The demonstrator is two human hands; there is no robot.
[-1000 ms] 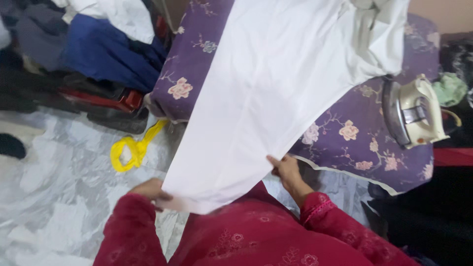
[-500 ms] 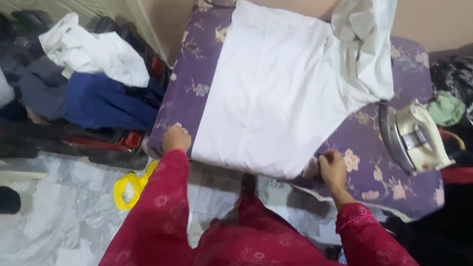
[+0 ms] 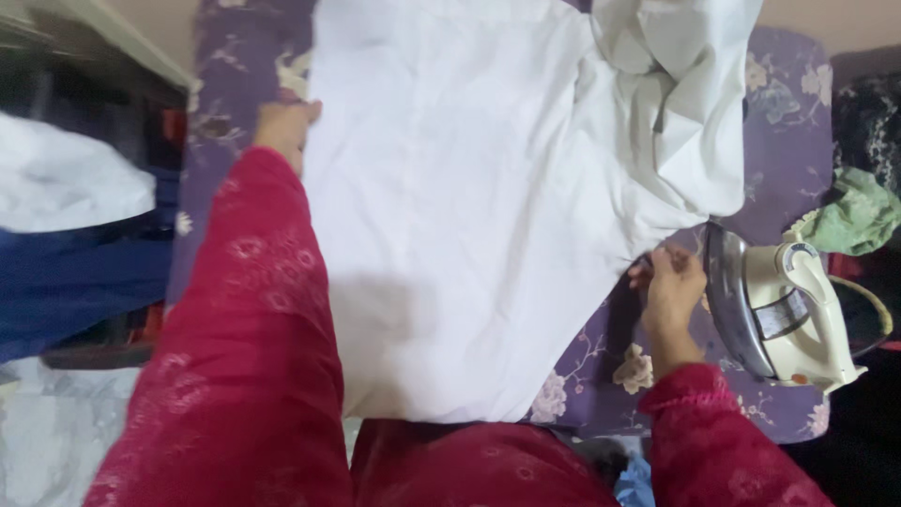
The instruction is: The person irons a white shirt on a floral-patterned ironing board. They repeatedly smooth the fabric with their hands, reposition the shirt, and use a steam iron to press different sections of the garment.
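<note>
1. Nearest me are my red sleeves; the left sleeve point(image 3: 244, 357) runs up along the left side of the white cloth point(image 3: 450, 216).
2. The cloth lies flat on the purple flowered pad point(image 3: 779, 122), its long axis running away from me. Its near hem hangs just over the pad's near edge.
3. My right hand point(image 3: 671, 286) is at the cloth's right edge, about halfway up. The fingers are curled shut and seem to pinch the edge there, though I cannot tell the grip for sure.
4. Just right of that hand stands the iron point(image 3: 784, 305), tipped on its heel, soleplate facing the hand and close to it but apart.
5. My left hand point(image 3: 282, 127) reaches farther, to the cloth's left edge. It rests against that edge; whether the fingers are closed on it I cannot tell.
6. The right hand is the nearer one to me and to the iron.
7. Farthest off, the cloth bunches into a crumpled heap point(image 3: 676, 84) at the top right.
8. No containers show; a green rag point(image 3: 859, 216) lies beyond the iron.
</note>
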